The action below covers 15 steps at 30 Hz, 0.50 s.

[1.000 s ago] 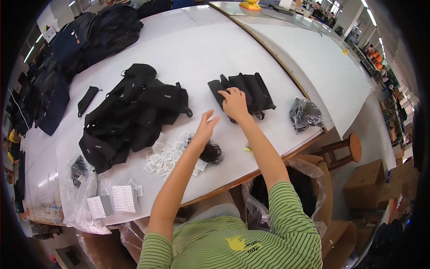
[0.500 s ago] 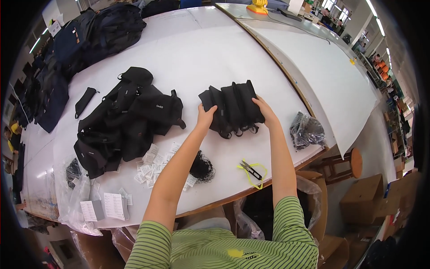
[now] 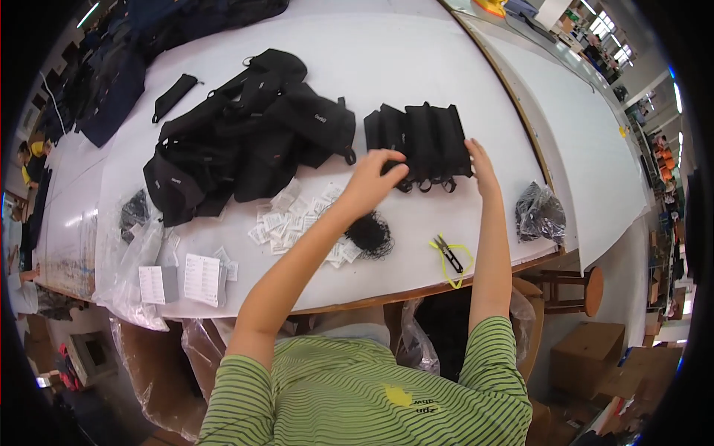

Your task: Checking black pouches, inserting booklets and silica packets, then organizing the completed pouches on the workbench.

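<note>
A row of black fabric pouches (image 3: 424, 137) stands pressed together on the white table, with small loops along the near edge. My left hand (image 3: 372, 181) is at its near left corner, fingers curved and apart from the thumb; whether a fingertip touches a loop I cannot tell. Against the row's right side lies my right hand (image 3: 483, 169), fingers stretched out. A large heap of black bags (image 3: 253, 141) lies to the left, with a single slim black pouch (image 3: 175, 97) beyond it. Near my left forearm are scattered white tags (image 3: 286, 223) and a tangle of black cords (image 3: 370, 235).
Thread snips (image 3: 449, 255) on a yellow cord lie near the front edge. A clear plastic bag of dark items (image 3: 539, 213) sits at the right edge. Stacks of printed cards (image 3: 205, 279) stand front left beside clear plastic wrap (image 3: 134, 267). Dark garments (image 3: 119, 82) fill the far left.
My left hand has come off the left side of the pouch row to its near corner. My right hand's fingers have straightened along the right side. The whole view has shifted.
</note>
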Tool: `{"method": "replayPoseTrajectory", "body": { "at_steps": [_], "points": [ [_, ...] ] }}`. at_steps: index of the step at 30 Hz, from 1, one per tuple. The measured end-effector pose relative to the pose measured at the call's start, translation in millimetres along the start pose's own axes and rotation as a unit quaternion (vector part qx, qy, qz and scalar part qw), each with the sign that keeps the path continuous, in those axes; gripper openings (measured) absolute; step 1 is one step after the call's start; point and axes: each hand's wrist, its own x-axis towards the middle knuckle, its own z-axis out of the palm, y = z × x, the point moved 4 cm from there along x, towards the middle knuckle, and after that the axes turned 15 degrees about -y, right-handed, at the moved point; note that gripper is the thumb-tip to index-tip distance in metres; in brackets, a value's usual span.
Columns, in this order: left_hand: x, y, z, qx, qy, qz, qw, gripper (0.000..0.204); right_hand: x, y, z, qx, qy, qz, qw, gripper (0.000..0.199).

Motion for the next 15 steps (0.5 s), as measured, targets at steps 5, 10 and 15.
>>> {"method": "replayPoseTrajectory", "body": {
  "at_steps": [5, 10, 15],
  "points": [
    [-173.4, 177.3, -34.1, -0.523, -0.178, 0.217, 0.805, 0.037, -86.2, -33.9, 65.4, 0.013, 0.311, -0.293, 0.904, 0.041],
    [-204.3, 223.4, -43.2, -0.525, -0.238, 0.530, 0.622, 0.040, -157.2, -81.7, 227.7, -0.178, -0.091, -0.310, 0.929, 0.017],
    [-249.4, 218.6, -48.7, -0.624, -0.200, 0.508, 0.559, 0.040, -150.4, -64.5, 287.3, -0.384, -0.107, -0.336, 0.853, 0.011]
  ]
}}
